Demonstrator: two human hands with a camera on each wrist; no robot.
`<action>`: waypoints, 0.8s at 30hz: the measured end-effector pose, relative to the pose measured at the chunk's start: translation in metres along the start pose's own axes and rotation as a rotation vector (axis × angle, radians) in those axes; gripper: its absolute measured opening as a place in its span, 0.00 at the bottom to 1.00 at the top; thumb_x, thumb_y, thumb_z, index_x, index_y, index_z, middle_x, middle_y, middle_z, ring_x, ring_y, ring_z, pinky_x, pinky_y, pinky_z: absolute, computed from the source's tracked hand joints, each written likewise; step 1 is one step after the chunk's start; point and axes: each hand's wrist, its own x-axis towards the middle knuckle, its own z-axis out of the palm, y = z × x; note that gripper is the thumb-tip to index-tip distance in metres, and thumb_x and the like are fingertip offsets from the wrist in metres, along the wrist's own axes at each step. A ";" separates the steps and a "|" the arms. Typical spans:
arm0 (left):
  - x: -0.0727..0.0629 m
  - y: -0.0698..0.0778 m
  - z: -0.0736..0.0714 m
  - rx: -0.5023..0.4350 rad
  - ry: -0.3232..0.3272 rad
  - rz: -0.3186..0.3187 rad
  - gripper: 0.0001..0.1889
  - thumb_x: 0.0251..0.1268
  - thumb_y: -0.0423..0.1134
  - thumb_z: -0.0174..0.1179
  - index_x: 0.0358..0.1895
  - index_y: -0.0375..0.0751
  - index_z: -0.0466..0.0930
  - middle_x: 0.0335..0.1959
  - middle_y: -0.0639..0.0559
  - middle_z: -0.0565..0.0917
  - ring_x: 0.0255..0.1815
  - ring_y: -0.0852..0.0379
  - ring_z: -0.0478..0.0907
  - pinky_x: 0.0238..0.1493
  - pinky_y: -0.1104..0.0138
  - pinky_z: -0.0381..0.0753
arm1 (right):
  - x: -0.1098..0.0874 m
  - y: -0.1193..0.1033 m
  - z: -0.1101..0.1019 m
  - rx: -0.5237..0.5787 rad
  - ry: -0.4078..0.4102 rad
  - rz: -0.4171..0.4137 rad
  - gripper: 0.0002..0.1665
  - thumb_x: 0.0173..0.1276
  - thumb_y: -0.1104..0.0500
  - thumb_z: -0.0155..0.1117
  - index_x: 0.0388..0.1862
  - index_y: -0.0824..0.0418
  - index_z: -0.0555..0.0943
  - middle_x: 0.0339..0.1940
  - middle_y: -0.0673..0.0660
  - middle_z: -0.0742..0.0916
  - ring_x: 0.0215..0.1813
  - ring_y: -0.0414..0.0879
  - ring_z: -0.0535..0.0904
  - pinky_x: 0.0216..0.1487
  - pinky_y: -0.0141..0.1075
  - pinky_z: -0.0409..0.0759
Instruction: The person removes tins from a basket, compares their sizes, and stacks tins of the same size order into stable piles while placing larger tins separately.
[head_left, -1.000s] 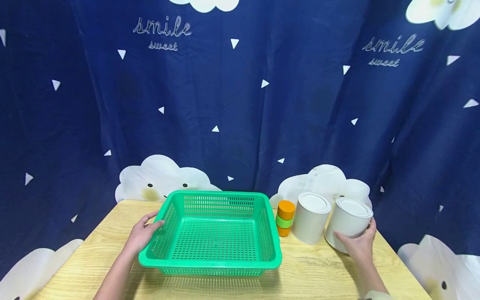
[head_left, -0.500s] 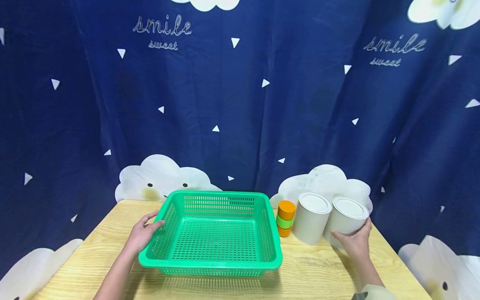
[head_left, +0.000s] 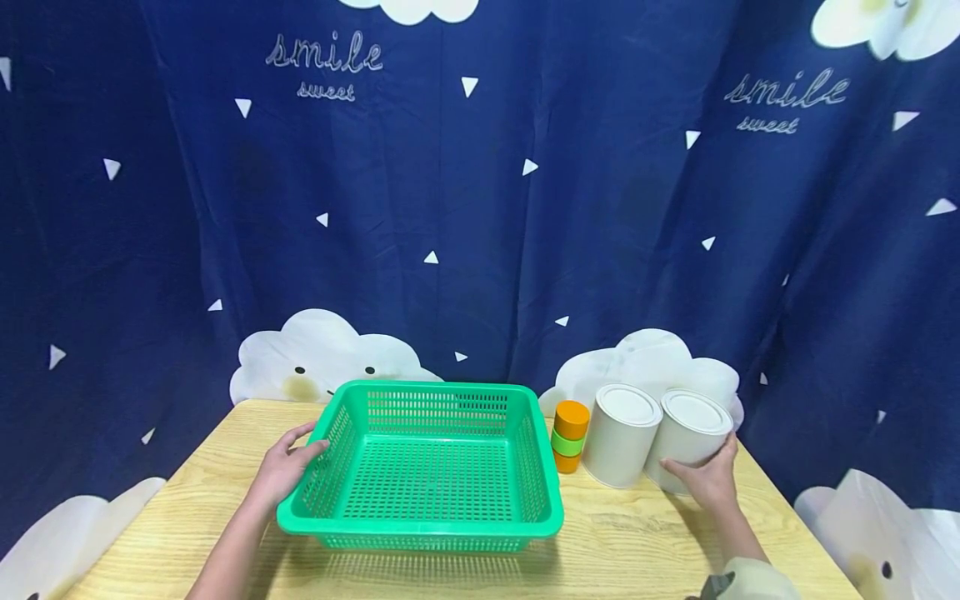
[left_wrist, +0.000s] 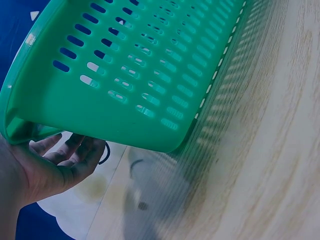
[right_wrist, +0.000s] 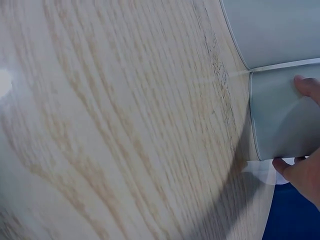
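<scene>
My left hand (head_left: pixel 285 468) holds the left rim of a green plastic basket (head_left: pixel 420 528), thumb on top; in the left wrist view its fingers (left_wrist: pixel 82 155) curl beneath the rim. Nothing lies inside the basket. On the right, my right hand (head_left: pixel 711 482) grips a white lidded can (head_left: pixel 684 446), thumb on the near side and fingers round the right side. That can stands upright, close against a second white can (head_left: pixel 617 450) of the same kind. The right wrist view shows a thin seam between the gripped can (right_wrist: pixel 277 110) and its neighbour.
Between the basket and the cans stands an orange, green and orange stack (head_left: pixel 572 423) of short round pieces. All this is on a light wooden table (head_left: pixel 622 550). A dark blue curtain (head_left: pixel 480 208) with clouds hangs behind the table's far edge.
My right hand has slid the right-hand can leftward, up to the other can, closing the gap between them. The left hand and the basket have stayed in place.
</scene>
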 end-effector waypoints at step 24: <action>-0.001 -0.001 0.000 0.015 0.011 0.003 0.33 0.68 0.51 0.52 0.70 0.38 0.56 0.56 0.28 0.72 0.42 0.53 0.79 0.38 0.66 0.78 | 0.001 -0.001 -0.010 -0.045 -0.132 0.007 0.78 0.46 0.68 0.75 0.72 0.57 0.21 0.72 0.74 0.50 0.69 0.68 0.52 0.71 0.58 0.50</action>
